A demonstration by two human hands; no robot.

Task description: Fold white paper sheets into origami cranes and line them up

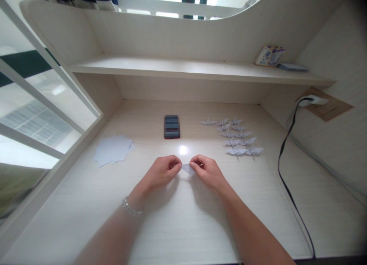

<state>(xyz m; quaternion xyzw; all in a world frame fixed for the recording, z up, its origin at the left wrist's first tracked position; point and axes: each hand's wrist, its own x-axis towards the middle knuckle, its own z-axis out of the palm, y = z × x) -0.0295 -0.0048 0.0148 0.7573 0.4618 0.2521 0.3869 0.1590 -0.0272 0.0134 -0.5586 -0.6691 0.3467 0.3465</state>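
Between my two hands is a small folded piece of white paper (187, 169), its lower end coming to a point. My left hand (166, 168) pinches its left edge between thumb and curled fingers; a clear bead bracelet (132, 207) circles that wrist. My right hand (208, 171) pinches the right edge in the same way. Both hands are just above the desk, and the fingertips cover the paper's side edges. Beyond my right hand, several folded white paper cranes (240, 142) sit in rows. Left of my left hand lies a loose stack of white paper sheets (113, 149).
A dark phone (172, 126) lies behind my hands. A shelf (172, 66) spans the back, with a small patterned box (269, 56) at its right. From a wall socket (328, 103) a black cable (282, 173) hangs down over the desk's right side. White bars (43, 93) stand at the left.
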